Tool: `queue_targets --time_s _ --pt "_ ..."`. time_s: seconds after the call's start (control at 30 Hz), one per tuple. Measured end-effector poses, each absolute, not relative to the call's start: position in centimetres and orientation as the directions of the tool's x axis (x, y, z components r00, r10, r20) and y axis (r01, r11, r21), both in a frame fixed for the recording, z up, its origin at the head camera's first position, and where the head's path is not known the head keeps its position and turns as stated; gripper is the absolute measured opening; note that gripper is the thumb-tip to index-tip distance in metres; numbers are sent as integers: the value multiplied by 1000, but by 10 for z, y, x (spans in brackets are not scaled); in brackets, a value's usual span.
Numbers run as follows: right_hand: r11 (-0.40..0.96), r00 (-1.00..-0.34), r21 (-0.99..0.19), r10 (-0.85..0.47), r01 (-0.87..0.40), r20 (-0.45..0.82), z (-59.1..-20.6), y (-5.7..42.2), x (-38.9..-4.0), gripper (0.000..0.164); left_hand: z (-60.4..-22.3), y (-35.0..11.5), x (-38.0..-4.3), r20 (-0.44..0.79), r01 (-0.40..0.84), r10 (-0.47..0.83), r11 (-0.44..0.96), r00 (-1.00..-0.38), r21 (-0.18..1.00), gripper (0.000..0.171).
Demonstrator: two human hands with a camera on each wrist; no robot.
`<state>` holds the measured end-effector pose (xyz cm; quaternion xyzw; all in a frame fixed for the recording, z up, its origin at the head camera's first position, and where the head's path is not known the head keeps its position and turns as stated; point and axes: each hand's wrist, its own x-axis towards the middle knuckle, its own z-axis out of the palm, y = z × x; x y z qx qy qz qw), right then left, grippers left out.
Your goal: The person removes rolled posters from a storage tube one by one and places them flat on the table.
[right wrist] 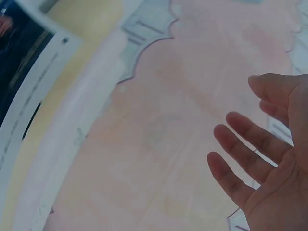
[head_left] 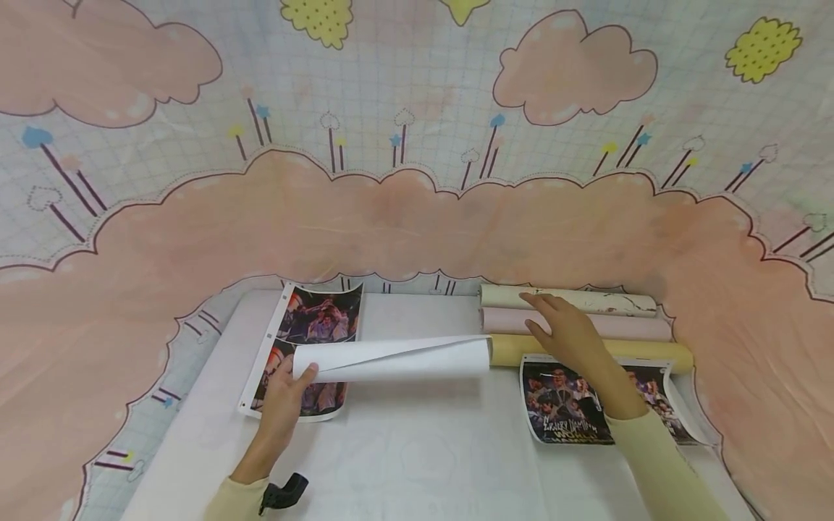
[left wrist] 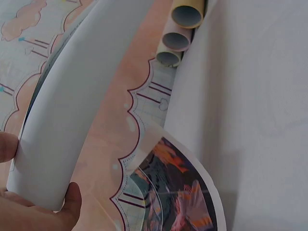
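Observation:
A rolled white paper sheet (head_left: 404, 362) lies crosswise in the head view, its left end gripped by my left hand (head_left: 283, 394). In the left wrist view the fingers and thumb curl round that end of the roll (left wrist: 72, 110). My right hand (head_left: 567, 333) hovers over several rolls at the back right with its fingers spread; the right wrist view shows the hand (right wrist: 269, 159) holding nothing. Those rolls are a yellow one (head_left: 508, 351), a pink one (head_left: 504, 320) and a cream patterned one (head_left: 606, 300).
A photo poster (head_left: 319, 315) lies at the left, partly behind the white roll. Another poster (head_left: 560, 405) with curling edges lies at the right, below the yellow roll. White covering (head_left: 417, 449) spreads over the table. Patterned pink cloth (head_left: 417, 224) hangs behind.

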<state>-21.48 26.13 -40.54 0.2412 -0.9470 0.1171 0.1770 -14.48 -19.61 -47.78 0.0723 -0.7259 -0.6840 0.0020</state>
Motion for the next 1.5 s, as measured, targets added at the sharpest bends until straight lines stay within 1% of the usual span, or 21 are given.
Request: queue_targets --time_s 0.1,0.2,0.37,0.43,0.5,0.6,0.73,0.93,1.17,1.3,1.4,1.5 --pt "838 -800 -146 -429 -526 419 -404 252 -204 55 -476 -190 -148 -95 -104 -100 94 -990 990 48" --pt "820 -774 -139 -450 -556 445 -408 242 -196 54 -473 -184 -152 -66 -80 -93 151 -993 985 46" --pt "795 -745 -122 -487 -594 457 -419 225 -185 50 -470 -173 -155 -24 -34 -64 176 -998 984 46" --pt "790 -747 -127 -496 -600 442 -423 219 -181 48 -470 -168 -155 -30 -38 -51 161 -998 986 46" --pt "788 -757 -138 -504 -601 417 -427 213 -177 47 -469 -164 -155 -37 -45 -46 175 -998 984 45" --pt "790 -774 -148 -515 -596 368 -432 205 -172 46 -468 -158 -153 -20 -29 -45 210 -999 977 43" --pt "784 -779 -153 -535 -602 326 -436 199 -166 45 -466 -153 -154 23 12 -38 257 -999 966 41" --pt "773 -777 -157 -560 -615 287 -440 193 -161 48 -463 -149 -157 36 35 3 279 -999 960 40" --pt "770 -790 -181 -583 -611 187 -444 188 -158 50 -463 -147 -159 81 93 49 317 -995 944 43" --pt "762 -783 -182 -604 -622 147 -444 186 -155 55 -463 -148 -158 94 109 60 327 -994 939 45" --pt "753 -770 -160 -622 -638 146 -446 185 -153 56 -463 -149 -157 95 112 66 334 -993 936 46" --pt "738 -749 -138 -637 -661 180 -449 184 -153 50 -465 -150 -156 109 126 69 345 -992 930 46"
